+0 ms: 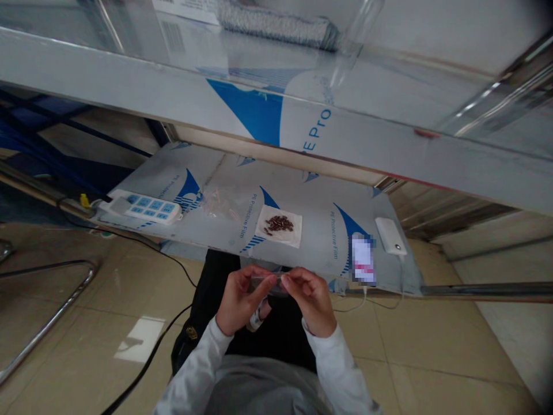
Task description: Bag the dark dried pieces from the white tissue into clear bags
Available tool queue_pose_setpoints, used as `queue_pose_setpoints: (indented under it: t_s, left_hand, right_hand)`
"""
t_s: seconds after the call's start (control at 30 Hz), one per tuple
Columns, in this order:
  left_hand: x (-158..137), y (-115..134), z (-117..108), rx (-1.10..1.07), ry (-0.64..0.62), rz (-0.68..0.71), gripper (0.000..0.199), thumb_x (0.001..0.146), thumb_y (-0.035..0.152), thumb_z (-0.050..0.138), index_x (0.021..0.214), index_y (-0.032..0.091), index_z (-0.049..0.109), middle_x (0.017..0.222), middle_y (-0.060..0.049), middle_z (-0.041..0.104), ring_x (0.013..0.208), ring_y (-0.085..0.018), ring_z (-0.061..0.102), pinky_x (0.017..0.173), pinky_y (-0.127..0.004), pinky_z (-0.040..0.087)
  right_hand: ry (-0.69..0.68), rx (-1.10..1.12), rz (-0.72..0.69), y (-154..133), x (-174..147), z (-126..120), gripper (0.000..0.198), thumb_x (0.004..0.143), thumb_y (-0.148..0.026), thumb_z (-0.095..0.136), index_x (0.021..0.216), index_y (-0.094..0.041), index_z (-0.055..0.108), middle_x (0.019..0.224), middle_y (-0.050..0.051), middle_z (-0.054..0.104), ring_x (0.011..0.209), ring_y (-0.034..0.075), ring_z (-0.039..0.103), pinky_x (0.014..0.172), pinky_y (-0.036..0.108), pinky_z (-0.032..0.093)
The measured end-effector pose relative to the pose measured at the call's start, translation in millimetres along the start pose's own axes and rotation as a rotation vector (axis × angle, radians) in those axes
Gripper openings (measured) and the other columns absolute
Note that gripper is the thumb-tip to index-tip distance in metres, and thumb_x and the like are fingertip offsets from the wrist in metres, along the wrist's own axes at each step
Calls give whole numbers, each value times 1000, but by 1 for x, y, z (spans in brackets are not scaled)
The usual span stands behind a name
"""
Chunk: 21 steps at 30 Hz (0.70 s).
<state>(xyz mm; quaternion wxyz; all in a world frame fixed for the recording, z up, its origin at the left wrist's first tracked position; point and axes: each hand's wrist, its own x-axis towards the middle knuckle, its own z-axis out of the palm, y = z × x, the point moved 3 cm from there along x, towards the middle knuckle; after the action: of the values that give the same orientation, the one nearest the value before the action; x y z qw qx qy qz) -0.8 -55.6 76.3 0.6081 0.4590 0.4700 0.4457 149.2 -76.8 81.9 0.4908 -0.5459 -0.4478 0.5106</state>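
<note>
In front of my lap, just off the shelf's near edge, my left hand (247,297) and my right hand (309,297) are raised close together. Thumb and fingers of each pinch a small piece of clear, thin plastic (279,278), perhaps a bag, stretched between them. Whether anything is inside it, I cannot tell. Beyond the hands, a white paper square (294,236) lies on the film-covered shelf (235,236). A heap of small dark brown, elongated pieces (279,223) rests on it. Left of the paper is a loose spread of clear plastic (221,204).
A white power strip (151,207) sits at the shelf's left end. To the right lie a phone (363,259) and a white power bank (391,235), both with cables. An upper shelf (259,109) overhangs the back, bearing a grey rolled cloth (276,26). Black cable (151,357) crosses the floor.
</note>
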Motion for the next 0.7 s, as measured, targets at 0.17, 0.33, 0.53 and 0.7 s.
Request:
queue_pose_setpoints:
  t_s: [0.17, 0.33, 0.53, 0.7]
  left_hand:
    - [1, -2, 3, -36, -68, -75, 26, 69, 37, 73, 76, 12, 69, 66, -5, 70, 35, -8, 51, 35, -19, 40]
    - [0, 0, 2, 44, -46, -40, 23, 73, 35, 70, 75, 12, 71, 67, -6, 70, 36, -7, 49, 34, -18, 38]
    - [1, -6, 3, 96, -51, 1, 21, 74, 34, 70, 76, 12, 72, 69, -7, 72, 55, -13, 61, 49, -20, 47]
    - [4, -15, 0, 24, 16, 25, 22, 77, 35, 67, 73, 13, 70, 69, -6, 72, 61, -14, 64, 59, -22, 51]
  right_hand:
    - [-25, -31, -35, -2, -3, 1, 17, 80, -33, 66, 75, -17, 67, 71, 2, 66, 66, 13, 59, 64, 24, 47]
    - [-6, -4, 8, 4, -5, 3, 17, 79, -35, 67, 80, -18, 66, 74, 2, 67, 69, 14, 61, 64, 24, 49]
    - [29, 8, 17, 15, -4, 0, 20, 78, -37, 67, 79, -17, 64, 74, 2, 66, 69, 14, 61, 65, 24, 49]
    - [72, 20, 6, 19, -1, -3, 21, 80, -37, 65, 88, -18, 63, 80, 3, 67, 76, 15, 63, 72, 26, 51]
